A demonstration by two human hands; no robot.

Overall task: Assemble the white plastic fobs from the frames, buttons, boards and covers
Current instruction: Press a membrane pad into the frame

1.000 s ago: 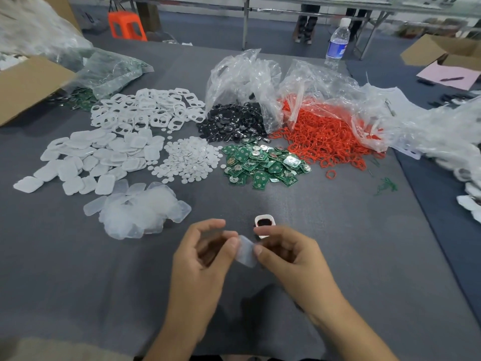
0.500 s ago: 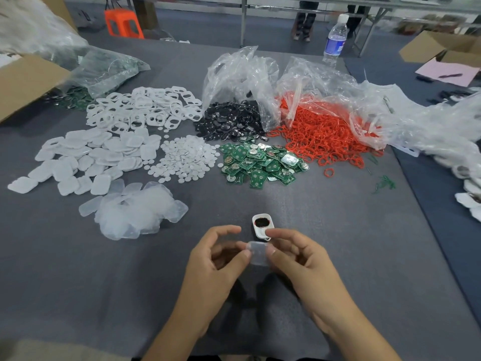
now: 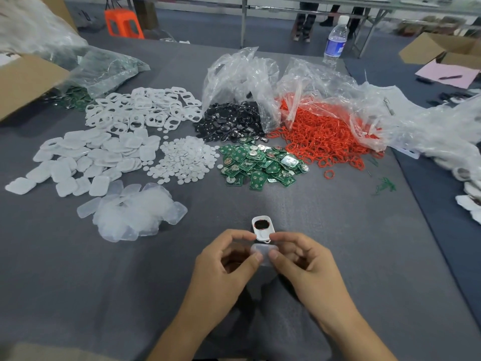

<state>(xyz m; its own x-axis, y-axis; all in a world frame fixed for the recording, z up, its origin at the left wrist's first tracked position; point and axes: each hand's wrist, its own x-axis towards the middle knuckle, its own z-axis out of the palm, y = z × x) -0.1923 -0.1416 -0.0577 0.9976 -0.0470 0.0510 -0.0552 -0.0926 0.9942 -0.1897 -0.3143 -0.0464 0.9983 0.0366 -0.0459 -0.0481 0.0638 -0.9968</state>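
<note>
Head view: clear cover (image 3: 264, 252), pinched at both ends between thumb and forefinger of left hand (image 3: 223, 267) and right hand (image 3: 309, 267), seemingly not yet touching the part-built fob (image 3: 262, 226) lying just beyond the fingertips. Advice: align cover outline squarely before pressing. Farther beyond: green boards (image 3: 260, 165), red rings (image 3: 322, 142); neither obstructs.

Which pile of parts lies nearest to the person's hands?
The heap of clear covers, ahead and to the left of the left hand. It is translucent, and every other pile lies farther back.
</note>
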